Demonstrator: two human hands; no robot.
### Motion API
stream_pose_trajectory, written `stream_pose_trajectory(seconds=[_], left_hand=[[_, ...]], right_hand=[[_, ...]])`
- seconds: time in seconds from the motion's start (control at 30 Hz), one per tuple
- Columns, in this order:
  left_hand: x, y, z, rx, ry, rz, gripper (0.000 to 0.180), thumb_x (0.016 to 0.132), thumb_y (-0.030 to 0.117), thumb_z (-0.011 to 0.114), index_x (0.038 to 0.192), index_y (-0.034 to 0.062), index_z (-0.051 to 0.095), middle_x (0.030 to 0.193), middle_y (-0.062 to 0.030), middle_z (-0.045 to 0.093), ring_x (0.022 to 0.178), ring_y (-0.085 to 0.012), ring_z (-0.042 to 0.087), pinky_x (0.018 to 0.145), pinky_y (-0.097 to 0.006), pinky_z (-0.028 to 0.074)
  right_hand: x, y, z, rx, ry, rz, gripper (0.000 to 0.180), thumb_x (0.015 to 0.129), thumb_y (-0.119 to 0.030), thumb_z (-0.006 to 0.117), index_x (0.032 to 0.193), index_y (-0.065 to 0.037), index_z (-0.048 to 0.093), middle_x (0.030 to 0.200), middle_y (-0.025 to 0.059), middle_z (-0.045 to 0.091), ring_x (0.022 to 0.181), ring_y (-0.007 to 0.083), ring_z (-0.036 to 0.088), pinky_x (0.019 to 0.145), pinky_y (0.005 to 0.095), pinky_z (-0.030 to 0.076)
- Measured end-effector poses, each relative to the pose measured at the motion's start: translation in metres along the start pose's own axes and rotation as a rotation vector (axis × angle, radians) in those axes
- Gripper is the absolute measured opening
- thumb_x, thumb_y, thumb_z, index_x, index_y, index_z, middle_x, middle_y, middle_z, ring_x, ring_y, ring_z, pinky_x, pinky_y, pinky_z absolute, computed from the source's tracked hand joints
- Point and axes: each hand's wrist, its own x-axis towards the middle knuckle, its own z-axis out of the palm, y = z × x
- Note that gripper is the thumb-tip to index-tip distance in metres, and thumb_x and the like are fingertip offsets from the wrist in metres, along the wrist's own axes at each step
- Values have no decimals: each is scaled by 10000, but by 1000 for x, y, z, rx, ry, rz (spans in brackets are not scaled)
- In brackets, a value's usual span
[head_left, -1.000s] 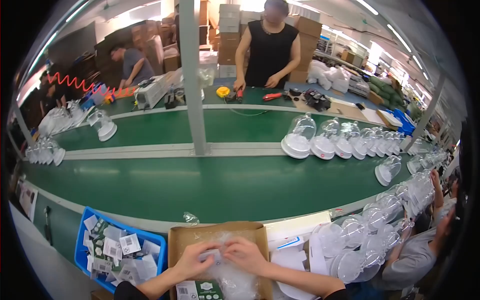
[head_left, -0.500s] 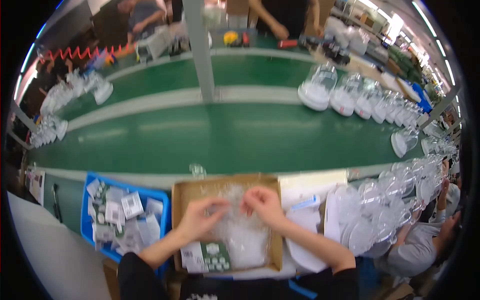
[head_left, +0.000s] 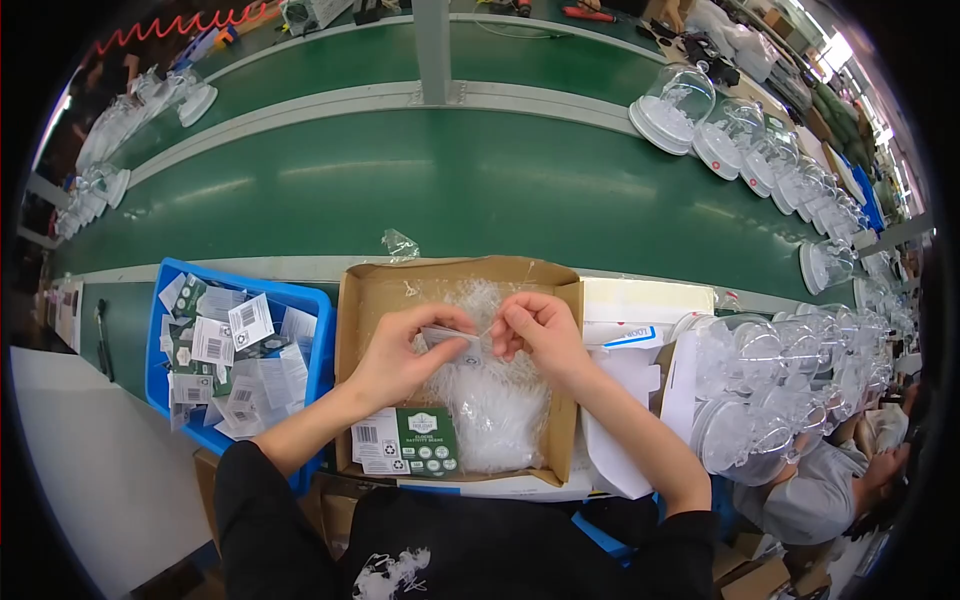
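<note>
Over an open cardboard box (head_left: pixel 574 410), my left hand (head_left: pixel 395 352) pinches a small clear plastic packet (head_left: pixel 466 350) with a printed tag inside, between thumb and fingers. Just right of it, my right hand (head_left: pixel 545 338) is closed in a pinch at the packet's edge. A thin clear strand seems to run from its fingertips, too fine to make out fully. Below the hands, a heap of thin clear-white plastic strands (head_left: pixel 497 415) fills the middle of the box. Green printed cards (head_left: pixel 428 438) and white barcode labels (head_left: pixel 372 442) lie in its near left corner.
A blue bin (head_left: pixel 326 365) of tags and small packets stands left of the box. Many clear domes on white bases (head_left: pixel 740 430) crowd the right, beside white trays. More domes (head_left: pixel 670 110) line the green bench (head_left: pixel 450 190). Another person (head_left: pixel 800 500) sits at right.
The view has tilted downward, so the bench and box sit higher in the picture. The packet in my left hand now shows clearly; my hands stay close together over the box.
</note>
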Motion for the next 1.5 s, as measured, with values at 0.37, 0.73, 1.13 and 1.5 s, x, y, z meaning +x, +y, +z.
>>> stream_pose_trajectory(seconds=[0.37, 0.73, 1.13, 1.5], left_hand=[[2, 6, -1, -17, -17, -34, 219, 808, -4, 648, 1027, -11, 639, 973, -71, 670, 928, -142, 621, 844, -277, 485], [2, 6, -1, -68, -49, -63, 235, 802, -49, 671, 1029, -29, 613, 994, -80, 647, 927, -142, 611, 836, -276, 490], [5, 5, -3, -34, -32, -73, 215, 805, -12, 670, 1018, -6, 638, 949, -70, 670, 902, -133, 623, 811, -267, 483], [2, 7, -3, -128, -125, -176, 234, 831, -13, 645, 1063, -7, 616, 989, -59, 657, 945, -128, 619, 817, -253, 482]], right_hand=[[4, 0, -1, 56, -37, 49, 173, 963, -183, 548, 990, -20, 598, 885, 76, 671, 727, 141, 654, 599, 250, 522], [0, -7, 3, -17, -109, 95, 153, 950, -141, 552, 969, -5, 619, 862, 71, 675, 728, 132, 651, 606, 248, 516], [-1, -6, 6, -107, -170, 86, 133, 953, -128, 537, 954, -8, 595, 798, 31, 620, 714, 92, 594, 624, 230, 481], [-6, -5, 13, -169, -204, 10, 132, 964, -143, 517, 954, -20, 563, 812, 15, 582, 728, 74, 555, 640, 223, 460]])
